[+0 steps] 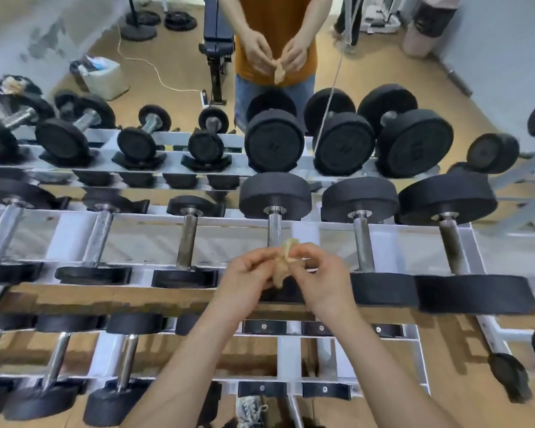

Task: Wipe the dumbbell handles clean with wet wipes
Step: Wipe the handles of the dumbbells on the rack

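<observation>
A crumpled, tan-stained wet wipe is pinched between both my hands above the rack. My left hand grips its left side and my right hand grips its right side. Just beyond the wipe runs the steel handle of a black dumbbell lying on the upper tier; its near end is hidden under my hands. Neighbouring dumbbell handles lie parallel on the same tier.
The white rack has a lower tier with smaller dumbbells at the left. A wall mirror behind the rack reflects the dumbbells, my body and hands, a weight bench and a white bin.
</observation>
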Demonstrator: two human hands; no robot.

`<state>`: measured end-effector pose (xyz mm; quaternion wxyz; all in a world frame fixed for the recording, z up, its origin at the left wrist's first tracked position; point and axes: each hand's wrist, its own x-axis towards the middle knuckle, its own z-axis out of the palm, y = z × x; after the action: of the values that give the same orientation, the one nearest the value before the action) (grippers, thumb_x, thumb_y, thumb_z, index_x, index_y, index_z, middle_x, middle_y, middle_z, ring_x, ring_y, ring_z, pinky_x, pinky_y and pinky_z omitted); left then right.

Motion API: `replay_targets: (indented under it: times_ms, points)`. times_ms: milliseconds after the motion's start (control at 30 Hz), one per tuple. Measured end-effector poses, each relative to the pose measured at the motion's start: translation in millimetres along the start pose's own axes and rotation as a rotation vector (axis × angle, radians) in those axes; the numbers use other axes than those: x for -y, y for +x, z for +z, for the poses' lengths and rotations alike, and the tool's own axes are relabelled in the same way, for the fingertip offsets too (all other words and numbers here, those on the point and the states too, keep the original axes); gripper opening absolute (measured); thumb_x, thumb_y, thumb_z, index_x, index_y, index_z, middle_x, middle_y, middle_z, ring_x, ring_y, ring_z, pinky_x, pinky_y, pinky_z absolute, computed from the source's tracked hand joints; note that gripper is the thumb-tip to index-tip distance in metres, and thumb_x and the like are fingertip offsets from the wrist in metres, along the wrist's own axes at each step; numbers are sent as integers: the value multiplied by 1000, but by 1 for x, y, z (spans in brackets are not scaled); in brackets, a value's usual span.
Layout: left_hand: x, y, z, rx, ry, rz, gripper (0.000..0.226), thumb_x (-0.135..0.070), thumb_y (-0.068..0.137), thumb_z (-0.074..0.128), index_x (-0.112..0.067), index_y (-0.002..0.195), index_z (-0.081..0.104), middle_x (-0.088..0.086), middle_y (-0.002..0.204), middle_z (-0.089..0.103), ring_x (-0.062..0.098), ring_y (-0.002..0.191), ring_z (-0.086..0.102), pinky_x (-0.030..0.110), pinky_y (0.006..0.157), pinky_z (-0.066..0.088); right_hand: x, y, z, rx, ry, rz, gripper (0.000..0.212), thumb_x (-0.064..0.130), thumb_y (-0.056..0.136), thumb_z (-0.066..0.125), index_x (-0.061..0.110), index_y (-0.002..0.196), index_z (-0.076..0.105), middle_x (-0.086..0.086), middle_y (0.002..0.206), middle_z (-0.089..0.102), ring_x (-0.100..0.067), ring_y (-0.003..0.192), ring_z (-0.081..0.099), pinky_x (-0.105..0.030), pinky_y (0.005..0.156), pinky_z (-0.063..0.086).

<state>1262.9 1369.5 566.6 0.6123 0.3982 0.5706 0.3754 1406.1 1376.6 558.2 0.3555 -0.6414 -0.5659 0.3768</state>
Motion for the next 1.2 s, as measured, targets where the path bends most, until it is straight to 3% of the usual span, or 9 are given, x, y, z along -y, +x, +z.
replay_targets:
  times_ms: [100, 200, 467, 600, 700, 900, 967, 1033, 1200]
  points:
    - [13, 15, -14, -152, 673, 158, 19, -28, 95, 58, -28, 110, 69, -16, 107, 65, 6, 105, 57, 23, 91, 43, -16, 39, 7, -52, -140, 7, 18, 9, 88, 64, 25, 90, 70, 6, 94, 69, -9, 84, 60, -19, 81, 46]
    - [33, 21, -18, -136, 859, 159, 32, -46, 87, 64, -31, 115, 65, -11, 113, 61, 12, 110, 52, 23, 91, 38, -34, 73, 22, 72, -266, 22, 22, 4, 85, 61, 22, 88, 73, -3, 101, 68, -20, 91, 62, -31, 88, 48]
    - [43, 30, -5, -275, 882, 59, 43, -47, 77, 74, -34, 117, 64, -14, 116, 55, 12, 113, 46, 23, 94, 36, -57, 104, 44, 306, -283, -68, 13, 17, 84, 70, 15, 96, 74, 0, 103, 57, -3, 84, 57, -9, 82, 42]
    - [40, 30, 2, -344, 823, 17, 36, -39, 75, 79, -35, 109, 67, -19, 108, 50, 9, 110, 45, 23, 94, 36, -66, 128, 45, 449, -432, -304, 11, 8, 86, 67, 12, 89, 76, -3, 96, 56, -24, 89, 59, -36, 86, 50]
    - [42, 29, 4, -390, 775, -24, 33, -36, 72, 82, -39, 101, 67, -18, 109, 53, 7, 110, 46, 21, 92, 35, -65, 141, 41, 413, -474, -388, 15, 5, 87, 64, 10, 93, 77, -8, 96, 63, -27, 88, 61, -36, 82, 49]
    - [42, 30, 3, -393, 768, -42, 38, -38, 69, 84, -37, 104, 69, -17, 110, 53, 8, 110, 48, 24, 94, 38, -67, 126, 29, 911, -590, -456, 16, 11, 87, 66, 18, 94, 78, 2, 103, 69, -20, 96, 62, -24, 90, 47]
    - [43, 31, -1, -364, 770, -34, 38, -41, 71, 82, -39, 105, 67, -19, 110, 51, 6, 109, 44, 22, 91, 35, -66, 133, 31, 833, -628, -533, 16, 12, 89, 63, 15, 96, 77, -2, 102, 68, -22, 94, 62, -27, 86, 48]
    - [46, 33, -4, -336, 782, -9, 37, -44, 72, 80, -41, 106, 65, -20, 109, 50, 5, 108, 41, 21, 89, 33, -68, 141, 36, 556, -546, -566, 16, 8, 89, 63, 11, 94, 77, -3, 92, 64, -23, 85, 62, -26, 78, 48]
    - [42, 32, -8, -263, 818, 19, 38, -51, 74, 75, -42, 109, 61, -22, 106, 46, 4, 110, 38, 27, 94, 41, -63, 145, 55, 110, -357, -382, 18, 4, 89, 62, 8, 98, 76, 3, 89, 58, -8, 80, 51, -6, 78, 34]
